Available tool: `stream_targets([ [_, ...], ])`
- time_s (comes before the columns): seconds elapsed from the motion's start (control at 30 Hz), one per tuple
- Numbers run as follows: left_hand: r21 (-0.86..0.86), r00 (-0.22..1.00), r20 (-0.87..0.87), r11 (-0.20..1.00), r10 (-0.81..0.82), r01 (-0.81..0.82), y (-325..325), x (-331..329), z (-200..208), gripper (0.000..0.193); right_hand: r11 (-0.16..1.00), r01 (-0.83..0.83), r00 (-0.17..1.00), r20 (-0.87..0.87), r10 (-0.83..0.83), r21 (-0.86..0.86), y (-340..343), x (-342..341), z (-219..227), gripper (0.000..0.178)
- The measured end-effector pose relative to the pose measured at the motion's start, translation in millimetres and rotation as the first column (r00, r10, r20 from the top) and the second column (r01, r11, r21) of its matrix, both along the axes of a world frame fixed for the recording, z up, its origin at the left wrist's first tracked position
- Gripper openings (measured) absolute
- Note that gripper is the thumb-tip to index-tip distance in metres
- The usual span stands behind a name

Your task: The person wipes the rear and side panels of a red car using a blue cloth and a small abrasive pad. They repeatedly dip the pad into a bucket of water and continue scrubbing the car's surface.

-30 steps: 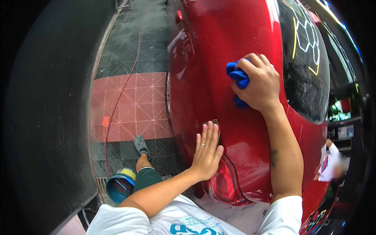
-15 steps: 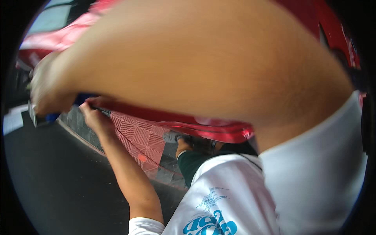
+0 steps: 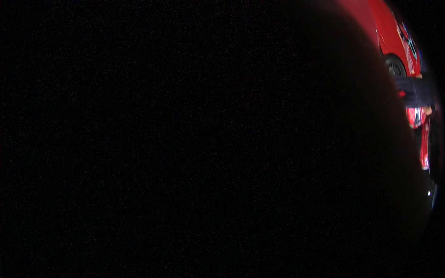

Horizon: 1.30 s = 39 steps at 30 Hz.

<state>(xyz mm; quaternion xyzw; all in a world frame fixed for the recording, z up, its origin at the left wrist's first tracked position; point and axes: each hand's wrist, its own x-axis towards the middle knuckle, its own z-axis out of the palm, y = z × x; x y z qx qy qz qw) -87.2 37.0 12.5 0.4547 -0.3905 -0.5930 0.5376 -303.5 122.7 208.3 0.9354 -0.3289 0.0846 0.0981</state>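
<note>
Neither my left hand nor my right hand can be made out. A dark, blurred mass (image 3: 208, 139) very close to the lens blocks nearly the whole head view. Its soft edge runs down the right side, and I cannot tell what it is. Anything my hands hold or touch is hidden behind it.
In the strip left at the upper right, a red car (image 3: 388, 32) shows with a dark wheel (image 3: 395, 66). Below it are a dark shape (image 3: 416, 90), a small red and white thing (image 3: 416, 116) and a narrow red piece (image 3: 424, 146).
My right arm stretched across the view and my left hand was near a red panel. Now darkness covers both arms, the panel and the floor; only the right rim still shows.
</note>
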Motion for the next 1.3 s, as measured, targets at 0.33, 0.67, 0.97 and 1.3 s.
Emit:
stream_targets([
  [0.33,-0.29,0.904,0.413,0.957,0.114,0.011,161,-17,-52,0.08,0.98,0.026,0.998,0.069,-0.012,-0.198,-3,64,-37,0.033],
  [0.67,-0.234,0.885,0.449,0.972,0.125,-0.018,60,-45,-8,0.068,0.823,0.312,0.94,0.031,-0.339,-0.475,-60,37,25,0.076],
  [0.97,-0.27,0.866,0.489,0.962,0.104,0.037,112,-60,-23,0.072,0.919,-0.013,0.98,-0.186,-0.066,-0.394,-139,69,45,0.031],
  [1.3,-0.259,0.872,0.452,0.963,0.188,-0.074,-15,-14,-11,0.07,0.946,-0.028,0.999,0.013,0.034,-0.323,-245,121,48,0.035],
])
